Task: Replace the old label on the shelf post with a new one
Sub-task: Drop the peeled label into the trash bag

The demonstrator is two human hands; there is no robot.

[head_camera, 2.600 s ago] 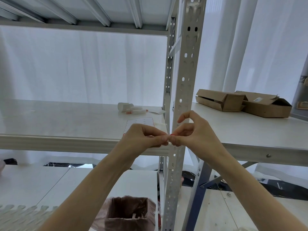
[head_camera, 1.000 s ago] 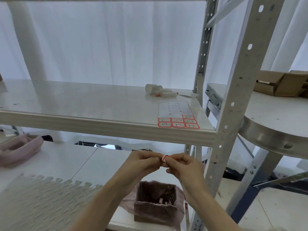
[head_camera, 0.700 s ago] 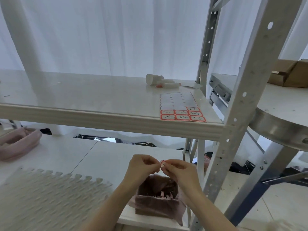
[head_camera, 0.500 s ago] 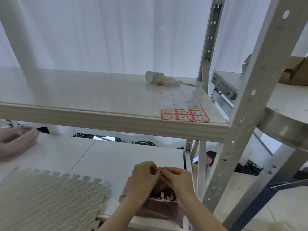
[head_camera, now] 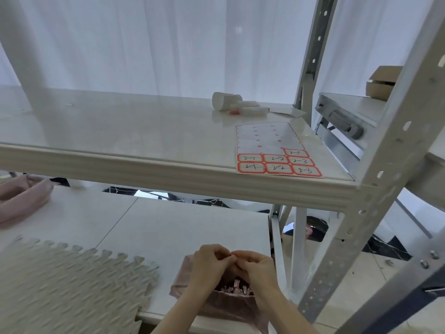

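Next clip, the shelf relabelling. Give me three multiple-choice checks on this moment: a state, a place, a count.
1. What are the hands doing?
A. Left hand and right hand pinch a red-edged scrap together above the bin.
B. Both lie flat, palms down.
C. One is hidden.

2. Where is the label sheet?
A. In the bin.
B. On the shelf board, by its front right corner.
C. On the floor.

3. How many red-bordered labels remain on it?
A. Four.
B. Ten.
C. Seven.

Key: 1 A, both hands meet on the scrap over the bin; 2 B, it lies at the board's front edge; 3 C, one above two rows of three.
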